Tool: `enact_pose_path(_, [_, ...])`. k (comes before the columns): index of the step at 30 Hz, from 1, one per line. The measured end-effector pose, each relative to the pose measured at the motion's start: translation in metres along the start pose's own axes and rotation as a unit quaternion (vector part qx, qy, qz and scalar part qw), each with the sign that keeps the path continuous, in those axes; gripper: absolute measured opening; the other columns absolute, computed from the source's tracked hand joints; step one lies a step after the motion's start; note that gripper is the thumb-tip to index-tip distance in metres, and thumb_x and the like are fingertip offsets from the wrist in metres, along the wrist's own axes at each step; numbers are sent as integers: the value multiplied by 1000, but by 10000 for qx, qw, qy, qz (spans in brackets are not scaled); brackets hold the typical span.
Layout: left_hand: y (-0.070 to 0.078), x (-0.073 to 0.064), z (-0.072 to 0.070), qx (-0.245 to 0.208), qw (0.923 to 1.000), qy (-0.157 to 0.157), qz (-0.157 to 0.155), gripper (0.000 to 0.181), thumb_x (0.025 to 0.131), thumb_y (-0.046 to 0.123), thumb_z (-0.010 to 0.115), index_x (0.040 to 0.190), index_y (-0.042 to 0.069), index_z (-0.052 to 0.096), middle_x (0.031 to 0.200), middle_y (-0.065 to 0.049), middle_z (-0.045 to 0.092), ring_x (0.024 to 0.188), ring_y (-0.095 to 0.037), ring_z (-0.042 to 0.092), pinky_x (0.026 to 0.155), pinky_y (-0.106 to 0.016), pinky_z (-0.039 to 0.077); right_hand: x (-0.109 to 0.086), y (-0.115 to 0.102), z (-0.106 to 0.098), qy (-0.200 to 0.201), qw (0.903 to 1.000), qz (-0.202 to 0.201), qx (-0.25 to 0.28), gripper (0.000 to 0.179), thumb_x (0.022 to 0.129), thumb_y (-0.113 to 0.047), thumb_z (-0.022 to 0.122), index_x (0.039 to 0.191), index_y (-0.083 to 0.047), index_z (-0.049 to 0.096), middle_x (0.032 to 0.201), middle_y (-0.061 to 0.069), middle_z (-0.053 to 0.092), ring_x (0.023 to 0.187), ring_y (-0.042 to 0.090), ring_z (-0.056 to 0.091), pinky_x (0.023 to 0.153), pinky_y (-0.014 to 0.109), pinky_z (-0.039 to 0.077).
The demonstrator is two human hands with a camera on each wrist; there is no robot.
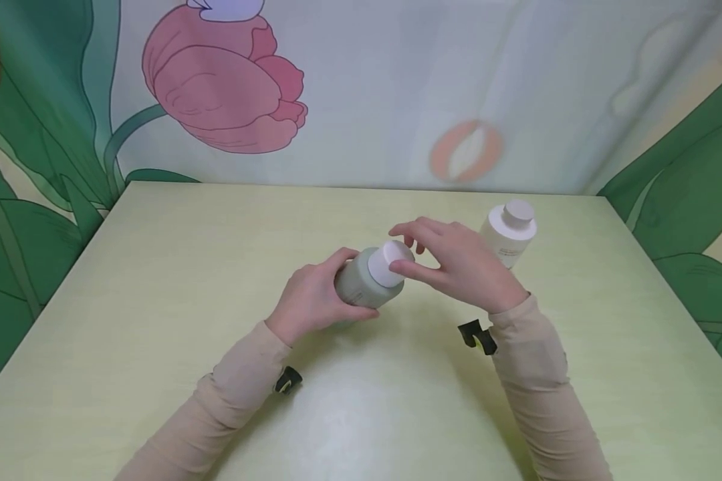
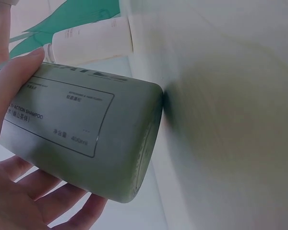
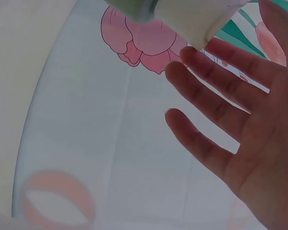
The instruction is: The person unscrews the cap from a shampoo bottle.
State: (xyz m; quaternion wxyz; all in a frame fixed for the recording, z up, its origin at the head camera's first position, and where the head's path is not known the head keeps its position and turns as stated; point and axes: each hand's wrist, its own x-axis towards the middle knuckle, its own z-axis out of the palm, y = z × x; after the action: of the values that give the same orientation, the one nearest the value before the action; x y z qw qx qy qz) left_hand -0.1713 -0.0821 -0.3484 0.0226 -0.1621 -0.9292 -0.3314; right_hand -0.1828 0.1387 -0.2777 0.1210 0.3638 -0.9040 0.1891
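- Judging by the white cap, which was seen seated on the green shampoo bottle, work at the cap was taken to be under way; whether it was being loosened or tightened could not be told.
- Shown as done: the green shampoo bottle was held tilted above the middle of the table, its capped end pointed toward the right hand. Whether its base was touching the table could not be settled.
- Judged as remaining: the handling of the cap, since no separation from the bottle was shown.
- The left hand was wrapped around the bottle's body, thumb and fingers being set on opposite sides.
- The right hand was held over the cap, its fingers spread and loosely extended, unclenched; a firm grasp was not shown.
- Both sleeved forearms were angled inward. Beyond the right wrist, a white bottle was stood upright, capped.
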Motion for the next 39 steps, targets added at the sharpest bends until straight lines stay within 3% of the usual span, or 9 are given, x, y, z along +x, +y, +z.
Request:
enact_pose_path(5, [0,0,2,59,10000,15,61,71,54,48,79,115,31,47,96,7,62,80,-14,58,70,-29,45,-2,1,0,-60,9995,-310,31,36,81,-41,61,112,-22,57,95,-11,57,79,7,53,67,22,43])
enact_pose_path(11, [-1,-1,4,33,9998,29,195,70,53,48,80,114,31,48,95,8,63,80,-13,58,71,-28,45,-6,5,-2,-452,9941,-884,446,41,84,-34,59,123,-24,52,117,-8,51,96,9,52,83,27,44])
enact_pose_path(16, [-2,-2,2,-102,9998,-26,194,71,53,47,80,115,32,48,97,8,62,83,-13,58,73,-29,45,-6,5,1,-439,9983,-368,140,50,83,-50,54,126,-25,46,109,-11,53,94,6,51,80,28,41])
enact_pose_path(21, [-2,-1,1,-73,9998,-47,174,72,54,47,80,116,33,48,97,7,62,83,-13,58,73,-29,46,-5,3,1,-409,9990,-27,-203,45,83,-53,52,119,-26,49,93,-12,55,85,3,52,75,27,39])
enact_pose_path(25, [-2,-1,1,-65,9998,-61,181,71,55,48,79,116,33,47,98,8,62,83,-13,58,73,-29,46,-5,1,-1,-427,9989,-153,-142,41,84,-46,54,119,-26,51,98,-14,56,86,4,53,75,27,40])
enact_pose_path(33, [-4,1,-1,-90,9997,-11,242,72,55,48,79,117,31,47,100,7,62,85,-14,59,74,-30,46,-3,1,-5,-580,9938,-937,165,44,84,-21,58,126,-23,47,122,-5,49,103,12,52,84,32,43])
enact_pose_path(36, [-5,1,-1,-90,9997,-8,215,72,55,47,79,117,31,47,99,7,62,84,-14,59,74,-30,46,-2,1,-4,-631,9932,-958,215,49,83,-23,59,130,-20,44,125,-4,48,104,14,52,87,33,44])
enact_pose_path(39, [-5,1,-1,-77,9997,-8,223,72,55,47,79,117,31,46,99,7,62,83,-14,59,73,-29,45,-3,2,-3,-651,9952,-699,205,56,84,-34,59,134,-22,38,128,-5,47,108,13,51,90,34,43])
